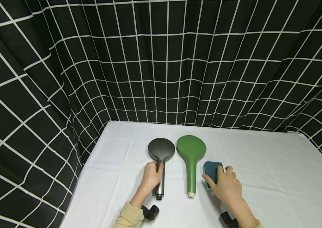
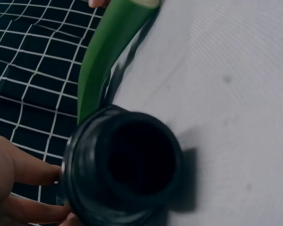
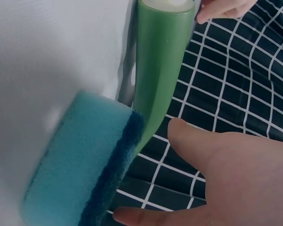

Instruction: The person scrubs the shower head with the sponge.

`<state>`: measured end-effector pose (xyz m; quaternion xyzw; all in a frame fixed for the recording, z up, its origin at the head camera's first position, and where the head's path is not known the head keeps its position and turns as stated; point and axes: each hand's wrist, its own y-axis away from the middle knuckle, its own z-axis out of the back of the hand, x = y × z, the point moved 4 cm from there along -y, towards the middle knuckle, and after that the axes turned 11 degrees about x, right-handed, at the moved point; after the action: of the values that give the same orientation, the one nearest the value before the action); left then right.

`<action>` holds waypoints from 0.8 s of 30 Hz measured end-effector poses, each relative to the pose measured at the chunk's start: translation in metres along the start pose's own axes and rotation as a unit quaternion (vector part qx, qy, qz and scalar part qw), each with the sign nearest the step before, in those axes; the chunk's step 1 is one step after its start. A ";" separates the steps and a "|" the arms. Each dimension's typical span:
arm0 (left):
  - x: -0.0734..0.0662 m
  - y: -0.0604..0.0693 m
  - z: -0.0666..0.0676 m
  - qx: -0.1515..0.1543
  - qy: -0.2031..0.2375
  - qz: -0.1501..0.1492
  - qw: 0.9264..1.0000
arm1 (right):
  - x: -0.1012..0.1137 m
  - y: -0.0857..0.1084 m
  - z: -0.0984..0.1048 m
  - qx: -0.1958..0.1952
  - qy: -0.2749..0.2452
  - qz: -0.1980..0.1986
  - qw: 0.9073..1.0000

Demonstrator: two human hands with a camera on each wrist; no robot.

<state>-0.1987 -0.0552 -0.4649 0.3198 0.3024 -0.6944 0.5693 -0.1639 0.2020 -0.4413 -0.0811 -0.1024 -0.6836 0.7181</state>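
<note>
A dark grey shower head (image 1: 161, 148) lies on the table, its round face up the table and its handle toward me. My left hand (image 1: 151, 174) grips that handle by thumb and fingers; the threaded open end (image 2: 132, 160) fills the left wrist view. Right of it lies a green shower head (image 1: 191, 148) with a white end fitting, touched by neither hand. A blue sponge (image 1: 213, 169) with a darker scouring layer (image 3: 115, 165) is farther right. Over the sponge's right side hovers my right hand (image 1: 228, 186), thumb and fingers spread; the right wrist view shows a gap between them and the sponge.
A white cloth (image 1: 115, 190) with faint creases covers the table. Black curtains with a white grid (image 1: 178, 69) hang behind it and along both sides. Black wrist devices (image 1: 151, 212) sit by the beige sleeves (image 1: 129, 217).
</note>
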 end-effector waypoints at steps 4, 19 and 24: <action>-0.001 0.001 0.002 -0.011 -0.042 0.004 0.999 | 0.001 0.000 0.004 -0.037 -0.002 0.012 0.999; -0.025 -0.002 0.006 -0.074 -0.261 -0.207 0.940 | 0.003 -0.008 0.003 -0.151 -0.010 0.145 0.978; -0.025 -0.001 -0.002 -0.044 -0.342 -0.199 0.917 | 0.002 -0.009 0.002 -0.139 -0.007 0.140 0.980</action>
<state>-0.1960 -0.0390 -0.4465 -0.0294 0.1769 -0.8463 0.5016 -0.1727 0.1998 -0.4385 -0.1986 0.0012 -0.5831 0.7878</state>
